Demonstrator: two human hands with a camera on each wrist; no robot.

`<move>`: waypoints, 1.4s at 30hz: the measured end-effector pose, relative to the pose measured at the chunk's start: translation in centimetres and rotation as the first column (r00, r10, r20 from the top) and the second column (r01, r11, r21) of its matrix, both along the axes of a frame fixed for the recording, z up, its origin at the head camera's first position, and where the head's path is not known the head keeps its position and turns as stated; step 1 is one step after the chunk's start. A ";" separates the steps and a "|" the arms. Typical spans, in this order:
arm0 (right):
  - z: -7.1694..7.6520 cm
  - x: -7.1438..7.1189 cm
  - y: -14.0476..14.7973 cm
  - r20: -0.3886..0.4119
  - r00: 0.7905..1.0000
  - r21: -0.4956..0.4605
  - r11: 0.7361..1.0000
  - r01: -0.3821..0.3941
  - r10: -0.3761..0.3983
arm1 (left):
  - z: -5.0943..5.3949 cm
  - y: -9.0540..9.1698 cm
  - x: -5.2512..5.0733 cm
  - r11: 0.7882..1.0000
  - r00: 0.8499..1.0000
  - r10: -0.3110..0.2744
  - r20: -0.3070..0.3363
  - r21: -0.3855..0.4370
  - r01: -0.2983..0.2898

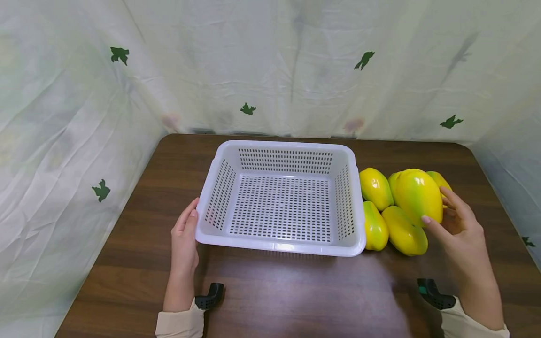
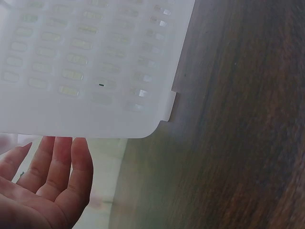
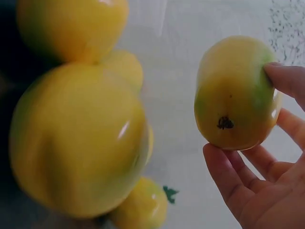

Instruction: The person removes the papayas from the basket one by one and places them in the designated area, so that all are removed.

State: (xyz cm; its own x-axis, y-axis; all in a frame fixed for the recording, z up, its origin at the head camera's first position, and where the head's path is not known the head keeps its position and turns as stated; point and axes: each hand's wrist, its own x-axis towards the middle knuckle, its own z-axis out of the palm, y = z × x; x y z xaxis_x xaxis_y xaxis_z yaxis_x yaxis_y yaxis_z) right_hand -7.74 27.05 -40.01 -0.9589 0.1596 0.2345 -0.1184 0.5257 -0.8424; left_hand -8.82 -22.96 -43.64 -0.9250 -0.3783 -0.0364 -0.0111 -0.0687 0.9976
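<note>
A white perforated plastic basket [image 1: 279, 247] stands on the table, with nothing inside it. My left hand [image 1: 184, 234] holds its left rim near the front corner; in the left wrist view the fingertips [image 2: 62, 148] meet the rim's edge. On the right, my right hand [image 1: 460, 230] grips a yellow-green mango [image 1: 419, 196] between thumb and fingers. That mango [image 3: 236, 95] is apart from the others in the right wrist view, its dark stem end showing. Several more mangoes [image 1: 405, 231] lie close together beside the basket's right wall, some partly hidden behind the held one.
The brown wooden table [image 1: 296, 291] has rounded far corners. Pale cloth [image 1: 270, 70] with green leaf-like patches hangs behind it and on both sides. Black devices [image 1: 210, 295] are strapped at both wrists.
</note>
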 end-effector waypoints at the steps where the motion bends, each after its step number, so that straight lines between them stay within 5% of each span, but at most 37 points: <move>1: -0.2 0.3 0.3 0.003 1.000 0.003 1.000 0.015 -0.015 | 0.0 0.0 0.0 1.000 1.000 0.000 0.002 -0.001 0.000; 12: -4.1 2.1 4.0 0.047 0.976 0.089 0.974 0.208 -0.212 | 0.0 0.1 0.1 1.000 1.000 0.008 0.012 -0.002 -0.008; 18: -7.1 2.4 6.3 0.088 0.972 0.148 0.968 0.205 -0.219 | 0.1 0.2 0.1 1.000 1.000 0.000 0.003 -0.002 0.000; 23: -8.1 2.9 6.9 0.147 0.968 0.163 0.971 0.176 -0.201 | 0.0 0.2 0.1 1.000 1.000 -0.002 0.007 -0.010 0.002; 33: -6.0 3.5 5.2 0.241 0.962 0.235 0.969 0.069 -0.127 | 0.1 0.0 0.2 0.999 1.000 -0.012 0.015 -0.052 0.013; 42: -5.7 3.1 5.1 0.279 0.960 0.244 0.968 -0.052 -0.019 | 0.7 -0.8 0.3 0.966 0.997 -0.042 0.060 -0.254 0.056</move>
State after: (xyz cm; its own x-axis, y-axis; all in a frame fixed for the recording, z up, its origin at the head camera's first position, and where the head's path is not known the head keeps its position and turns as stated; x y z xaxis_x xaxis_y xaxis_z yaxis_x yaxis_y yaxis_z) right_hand -4.69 32.19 -45.71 -0.9934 0.1143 -0.0105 0.0902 0.7207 -0.6874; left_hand -8.54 -23.72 -42.97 -0.9419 -0.3359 0.0051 -0.0623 0.1898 0.9798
